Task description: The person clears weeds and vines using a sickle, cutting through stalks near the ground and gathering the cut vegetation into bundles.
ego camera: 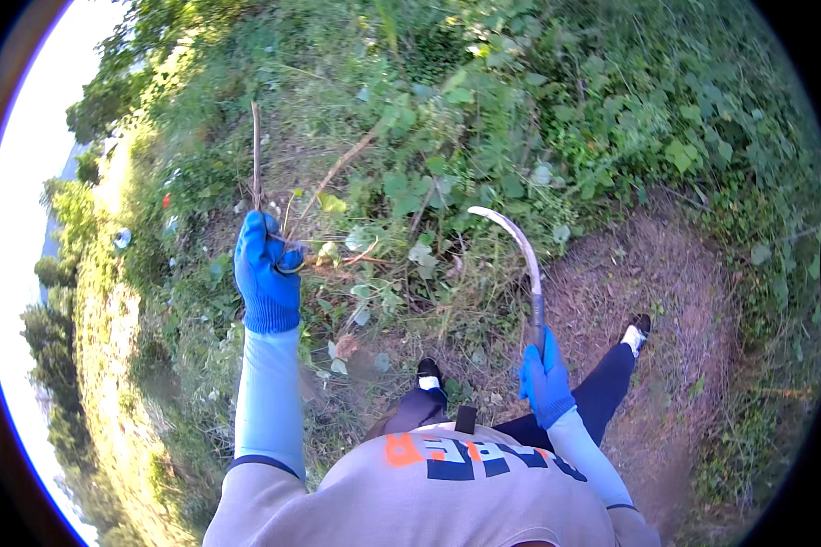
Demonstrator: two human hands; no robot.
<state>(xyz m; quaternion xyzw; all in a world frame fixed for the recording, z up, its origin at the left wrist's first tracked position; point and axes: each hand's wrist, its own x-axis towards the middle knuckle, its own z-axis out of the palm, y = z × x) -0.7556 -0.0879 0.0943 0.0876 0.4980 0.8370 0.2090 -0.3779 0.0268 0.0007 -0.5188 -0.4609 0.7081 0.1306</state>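
Blue knit gloves cover both hands. My left hand [267,270] is raised at the left, its fingers closed around a bunch of plant stems [342,260]. A straight brown stick [256,154] rises above that fist; whether it is gripped or lies behind is hard to tell. In my right hand [546,379] is the dark handle of a sickle [520,239], its pale curved blade bending up and to the left. The blade stands apart from the leaves around it in the picture, though its height above them is unclear.
Leafy vines and weeds [445,130] cover the ground ahead. A patch of dry cut grass [643,273] lies at the right, near my outstretched foot [635,334]. A thin branch [342,164] slants through the weeds. Trees [58,328] stand along the left side.
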